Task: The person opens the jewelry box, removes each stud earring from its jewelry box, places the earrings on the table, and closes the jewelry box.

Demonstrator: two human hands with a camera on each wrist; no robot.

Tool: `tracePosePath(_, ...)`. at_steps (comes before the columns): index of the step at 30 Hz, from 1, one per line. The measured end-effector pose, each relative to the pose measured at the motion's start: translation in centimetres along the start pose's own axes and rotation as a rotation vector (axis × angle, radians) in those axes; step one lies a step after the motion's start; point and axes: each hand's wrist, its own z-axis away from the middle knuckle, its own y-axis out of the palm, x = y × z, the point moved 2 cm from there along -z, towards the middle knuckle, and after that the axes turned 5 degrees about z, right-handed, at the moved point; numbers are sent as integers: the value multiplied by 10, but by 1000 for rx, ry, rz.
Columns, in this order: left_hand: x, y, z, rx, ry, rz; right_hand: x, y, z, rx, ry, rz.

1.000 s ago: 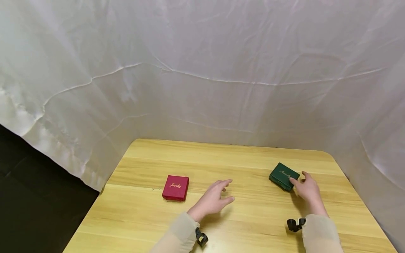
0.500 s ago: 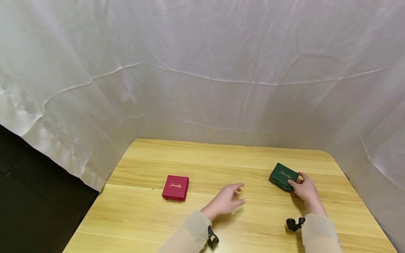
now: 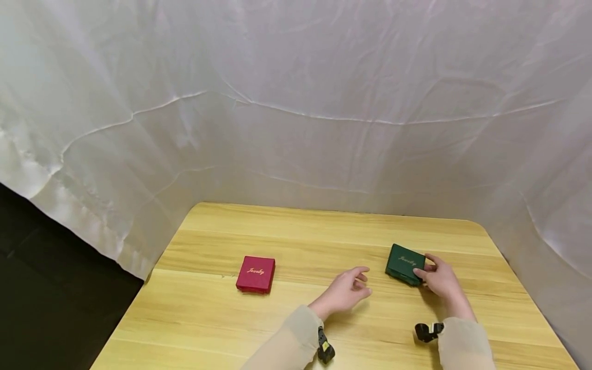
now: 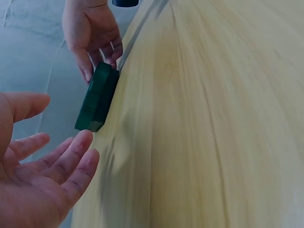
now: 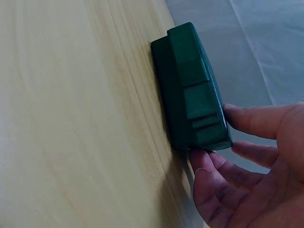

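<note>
A green jewelry box (image 3: 405, 263) with gold "Jewelry" lettering lies lid closed on the right half of the table. My right hand (image 3: 443, 280) pinches its right end, thumb on the lid and fingers along the side; the right wrist view shows the ribbed front of the box (image 5: 192, 90). To its left my left hand (image 3: 343, 292) hovers over the wood, fingers loosely spread and holding nothing. In the left wrist view its fingertips come close to the near end of the green box (image 4: 97, 97). A red jewelry box (image 3: 256, 274) sits farther left, apart from both hands.
The pale wooden table (image 3: 296, 236) has rounded back corners. A whitish cloth curtain (image 3: 296, 154) hangs behind it and along both sides. Dark floor (image 3: 55, 288) shows at the left.
My left hand has moved right, toward the green jewelry box. My right hand has shifted that box slightly left and nearer, turning it straighter. The red box stays put.
</note>
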Motion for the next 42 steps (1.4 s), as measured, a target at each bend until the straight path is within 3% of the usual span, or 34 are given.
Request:
tracePosePath(12,-3,13,-16,25,-48,7,9,14,11,41,-21,-33)
tracePosePath(23,-4,16,-20,68,-60,2,17,25,17,43,-16,-81)
tracePosePath(32,-5,7,-19,-17,-40,-1,25,36,21,67,-29,-147)
tracePosePath(42,-5,-10,-14,-101,-119,12,46,47,26,89,-54,-159)
